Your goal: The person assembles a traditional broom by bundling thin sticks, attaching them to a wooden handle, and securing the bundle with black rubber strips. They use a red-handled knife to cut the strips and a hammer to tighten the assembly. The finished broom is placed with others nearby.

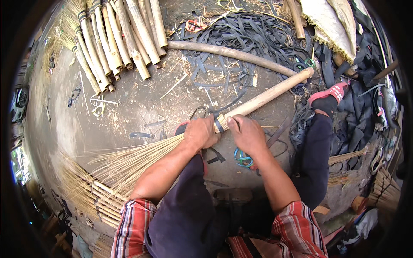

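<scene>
A broom lies slantwise before me, its thick bamboo handle [275, 95] running up to the right and its long straw bristles [140, 157] fanning to the lower left. A dark band [219, 124] circles the joint between handle and bristles. My left hand [200, 133] is closed round the bristles just below that band. Beside the handle's lower end, my right hand [248, 134] is closed, thumb and fingers curled together against the bamboo. Whatever is pinched in those fingers is hidden.
Several bamboo-handled brooms [116, 41] are piled at the upper left. A long pole [228, 52] crosses behind the handle, by a heap of black rubber strips [245, 32]. More straw bundles [101, 193] lie at lower left. A blue strap loop [243, 160] sits near my right wrist.
</scene>
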The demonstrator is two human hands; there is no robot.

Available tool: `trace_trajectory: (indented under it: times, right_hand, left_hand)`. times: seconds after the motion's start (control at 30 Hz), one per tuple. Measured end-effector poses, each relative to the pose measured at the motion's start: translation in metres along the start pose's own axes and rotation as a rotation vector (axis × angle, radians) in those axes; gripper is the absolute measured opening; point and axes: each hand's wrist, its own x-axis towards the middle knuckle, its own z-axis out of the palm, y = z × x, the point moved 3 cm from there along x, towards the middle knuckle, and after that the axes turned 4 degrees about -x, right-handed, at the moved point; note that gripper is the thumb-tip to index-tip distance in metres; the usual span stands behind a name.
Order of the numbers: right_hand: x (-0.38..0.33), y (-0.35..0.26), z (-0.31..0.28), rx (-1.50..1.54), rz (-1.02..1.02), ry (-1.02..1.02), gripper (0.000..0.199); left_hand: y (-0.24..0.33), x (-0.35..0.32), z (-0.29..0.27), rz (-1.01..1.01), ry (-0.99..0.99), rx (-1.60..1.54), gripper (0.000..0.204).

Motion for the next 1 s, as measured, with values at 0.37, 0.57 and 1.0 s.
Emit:
trace_trajectory:
  times: [0.37, 0.57, 1.0]
  right_hand:
    - [0.021, -0.007, 0.049, 0.436, 0.105, -0.13, 0.037]
    - [-0.01, 0.007, 0.068, 0.415, 0.136, 0.131, 0.026]
    - [-0.014, 0.033, 0.078, 0.378, 0.197, 0.074, 0.022]
  left_hand:
    - [-0.007, 0.0, 0.018, 0.048, 0.038, -0.008, 0.044]
    - [-0.006, 0.001, 0.021, 0.007, 0.057, 0.015, 0.051]
    - [-0.011, 0.021, 0.016, 0.189, -0.43, -0.301, 0.065]
